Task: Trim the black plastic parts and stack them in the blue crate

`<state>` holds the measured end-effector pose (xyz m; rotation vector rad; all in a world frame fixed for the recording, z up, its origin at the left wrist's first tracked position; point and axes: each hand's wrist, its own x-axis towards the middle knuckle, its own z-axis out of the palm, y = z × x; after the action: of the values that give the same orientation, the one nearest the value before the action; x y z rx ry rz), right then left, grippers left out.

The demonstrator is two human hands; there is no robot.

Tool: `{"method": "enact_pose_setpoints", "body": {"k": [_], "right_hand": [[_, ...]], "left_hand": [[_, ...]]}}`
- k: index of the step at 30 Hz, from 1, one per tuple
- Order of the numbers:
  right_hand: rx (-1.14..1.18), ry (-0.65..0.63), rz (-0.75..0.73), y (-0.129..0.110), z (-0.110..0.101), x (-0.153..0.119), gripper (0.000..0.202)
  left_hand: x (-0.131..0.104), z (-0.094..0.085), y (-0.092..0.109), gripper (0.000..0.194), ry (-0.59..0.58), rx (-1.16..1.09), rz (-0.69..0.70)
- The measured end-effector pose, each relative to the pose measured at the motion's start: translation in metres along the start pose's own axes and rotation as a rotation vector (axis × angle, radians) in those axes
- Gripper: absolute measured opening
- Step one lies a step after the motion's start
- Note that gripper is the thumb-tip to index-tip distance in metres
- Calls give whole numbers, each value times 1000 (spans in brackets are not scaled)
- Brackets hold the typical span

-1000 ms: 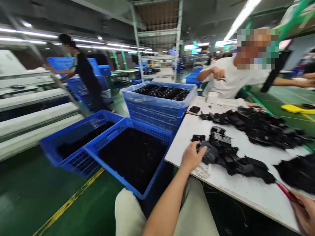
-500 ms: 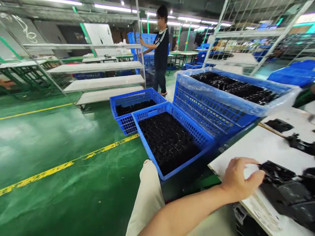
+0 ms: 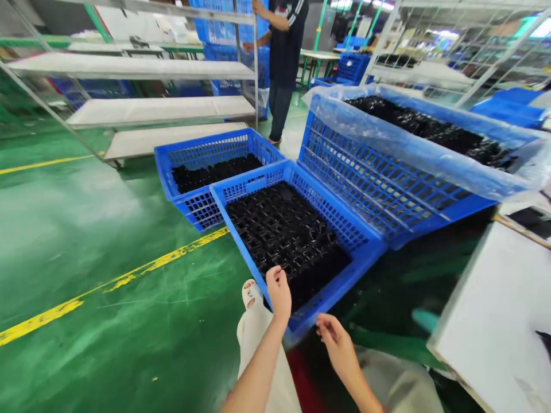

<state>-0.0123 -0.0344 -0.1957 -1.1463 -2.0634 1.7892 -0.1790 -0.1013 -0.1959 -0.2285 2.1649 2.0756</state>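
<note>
My left hand [image 3: 279,291] is over the near left rim of a blue basket [image 3: 239,244] filled with rows of black parts [image 3: 284,223]. Its fingers are curled together, and what they hold, if anything, is too small to name. Just outside the basket's near corner is my right hand [image 3: 336,341], its fingers loosely bent and apart, with nothing seen in it.
Behind stands another blue basket [image 3: 193,198] with black parts. A large plastic-lined crate [image 3: 357,166] is at the right, beside a white table [image 3: 495,310]. A person [image 3: 286,63] stands by a shelf rack [image 3: 167,109].
The view has turned down and right. My left hand has left the black parts on the white table and is now over the basket. My right hand has come into view.
</note>
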Motion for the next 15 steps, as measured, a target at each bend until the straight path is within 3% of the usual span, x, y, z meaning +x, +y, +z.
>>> {"method": "enact_pose_setpoints", "body": {"k": [3, 7, 12, 15], "right_hand": [[-1, 24, 109, 10, 25, 73, 46], [-55, 25, 246, 30, 52, 165, 29], [-197, -1, 372, 60, 76, 264, 30], [-295, -11, 329, 79, 85, 315, 33]], "left_hand": [[36, 10, -31, 12, -7, 45, -109], [67, 42, -64, 14, -97, 88, -227], [82, 71, -93, 17, -197, 131, -381], [86, 82, -102, 21, -242, 120, -454]]}}
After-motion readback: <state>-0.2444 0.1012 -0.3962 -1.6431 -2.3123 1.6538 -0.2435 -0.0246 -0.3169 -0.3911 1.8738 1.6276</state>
